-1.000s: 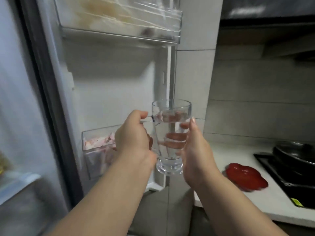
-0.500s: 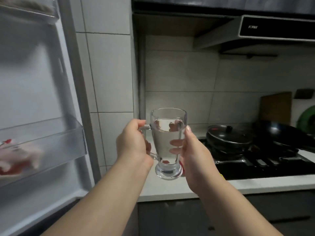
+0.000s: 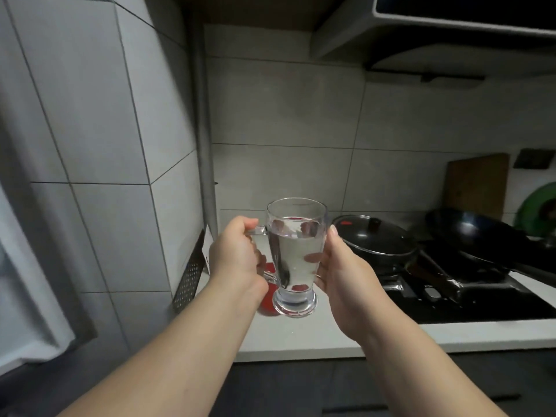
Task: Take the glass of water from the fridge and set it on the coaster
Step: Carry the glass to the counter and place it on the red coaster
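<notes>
A clear glass of water (image 3: 296,254) with a handle and a thick foot is held upright in the air over the white counter (image 3: 301,332). My left hand (image 3: 237,260) is closed around its handle. My right hand (image 3: 340,275) cups its right side, fingers behind the glass. The red coaster (image 3: 266,305) lies on the counter just behind and below the glass, mostly hidden by my left wrist and the glass foot.
A black stove (image 3: 469,293) fills the counter's right part, with a lidded pan (image 3: 376,239) and a wok (image 3: 478,236) on it. A tiled wall column (image 3: 105,145) stands at left, the fridge door edge (image 3: 27,266) beyond it. A range hood (image 3: 451,31) hangs above.
The view has swung right from the fridge door to the counter and stove. The glass stays in both hands and now hangs over the counter by the red coaster.
</notes>
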